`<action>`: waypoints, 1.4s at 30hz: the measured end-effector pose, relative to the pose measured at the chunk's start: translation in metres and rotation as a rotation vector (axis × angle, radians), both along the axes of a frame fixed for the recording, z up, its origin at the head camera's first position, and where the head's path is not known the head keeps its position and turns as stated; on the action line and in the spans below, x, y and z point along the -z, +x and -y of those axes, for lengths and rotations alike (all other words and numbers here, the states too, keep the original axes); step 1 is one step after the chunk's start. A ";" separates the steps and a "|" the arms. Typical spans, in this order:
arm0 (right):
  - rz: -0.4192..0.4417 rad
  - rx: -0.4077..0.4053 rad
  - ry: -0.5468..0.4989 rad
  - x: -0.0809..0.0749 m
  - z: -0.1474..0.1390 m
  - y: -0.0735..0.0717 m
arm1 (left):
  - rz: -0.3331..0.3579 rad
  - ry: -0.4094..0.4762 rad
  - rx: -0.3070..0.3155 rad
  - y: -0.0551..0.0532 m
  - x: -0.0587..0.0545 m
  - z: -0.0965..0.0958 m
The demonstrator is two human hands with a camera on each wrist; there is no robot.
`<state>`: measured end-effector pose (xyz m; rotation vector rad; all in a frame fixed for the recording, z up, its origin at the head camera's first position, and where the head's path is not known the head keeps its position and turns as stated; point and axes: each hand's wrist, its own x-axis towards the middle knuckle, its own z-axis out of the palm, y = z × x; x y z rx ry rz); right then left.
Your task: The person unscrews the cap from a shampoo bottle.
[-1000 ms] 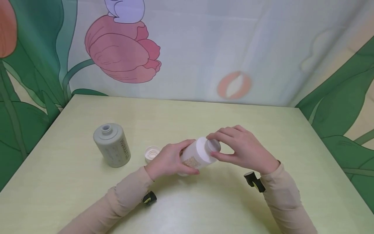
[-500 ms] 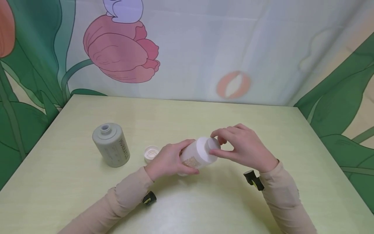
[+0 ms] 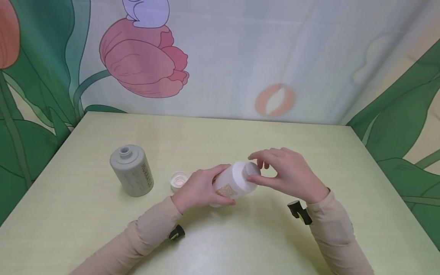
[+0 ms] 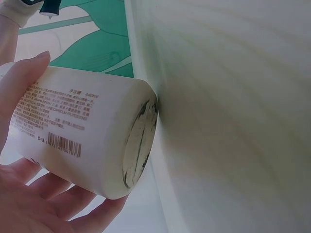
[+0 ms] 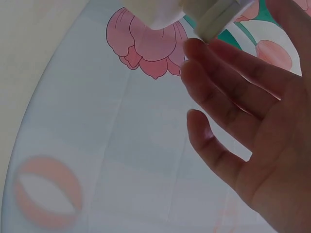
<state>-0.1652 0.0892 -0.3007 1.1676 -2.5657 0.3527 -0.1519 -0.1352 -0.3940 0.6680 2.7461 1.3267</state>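
Observation:
My left hand [image 3: 203,189] holds a white bottle [image 3: 228,181] around its body, tilted with its top toward the right. In the left wrist view the bottle [image 4: 82,126] shows brown print, a barcode and dark marks on its base. At its top sits a white cap [image 3: 253,171], pinched between the thumb and index finger of my right hand [image 3: 287,172]. Seen from the right wrist, a fingertip meets the cap's [image 5: 221,17] edge, and the other fingers of the right hand [image 5: 257,111] are spread away from it.
A grey bottle [image 3: 132,172] with an uncovered neck stands upright on the pale table [image 3: 206,137] at the left. Near my left hand lies a white cap [image 3: 178,180], its inside facing up. Behind the table hangs a flower-patterned curtain [image 3: 223,68].
My right hand's index finger has shifted along the cap's edge, and its other fingers have curled more. The left hand and the white bottle have stayed nearly where they were.

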 end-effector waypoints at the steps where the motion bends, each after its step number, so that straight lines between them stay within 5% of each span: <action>1: 0.000 0.002 0.004 0.000 0.000 0.000 | 0.003 0.002 -0.001 0.000 0.000 0.000; 11: -0.070 -0.112 0.027 0.001 0.000 -0.002 | 0.013 0.001 -0.006 0.000 0.000 0.000; 21: -0.022 -0.030 0.008 0.000 0.000 -0.002 | 0.017 -0.003 -0.011 -0.001 0.001 0.000; 33: -0.054 -0.128 0.034 -0.002 -0.001 -0.002 | 0.007 -0.005 -0.011 -0.002 0.002 0.001; 42: -0.031 -0.061 0.041 -0.001 -0.001 -0.001 | 0.023 -0.005 -0.010 -0.002 0.002 0.000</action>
